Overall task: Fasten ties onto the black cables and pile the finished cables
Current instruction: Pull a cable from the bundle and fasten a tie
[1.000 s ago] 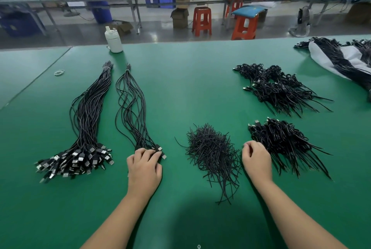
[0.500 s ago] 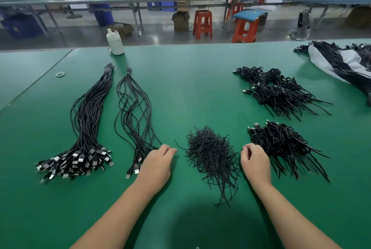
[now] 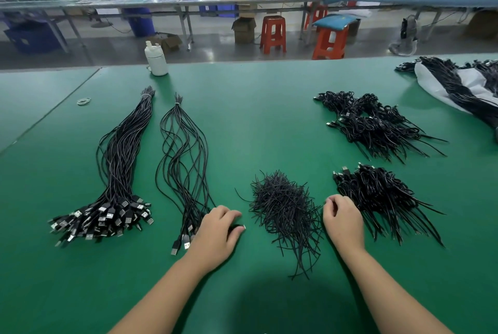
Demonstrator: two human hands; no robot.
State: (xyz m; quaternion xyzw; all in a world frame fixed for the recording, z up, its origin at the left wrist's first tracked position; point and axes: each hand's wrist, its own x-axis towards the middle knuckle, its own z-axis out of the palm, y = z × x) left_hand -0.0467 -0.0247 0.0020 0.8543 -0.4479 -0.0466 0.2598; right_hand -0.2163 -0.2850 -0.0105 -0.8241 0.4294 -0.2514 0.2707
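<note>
Your green table carries a thick bundle of cables at the left, plugs fanned toward you, and a thinner bundle just beside it. A heap of ties lies in the middle. At the right sit two piles of tied cables, one near and one farther back. A white bottle stands at the far edge, a rubber band lies far left, and a white bag with cables is at the far right.

No readable text, labels, brand names, numbers or signs appear anywhere in this view (the boxes and items on the distant workbenches are too small and blurred to make out any lettering).
</note>
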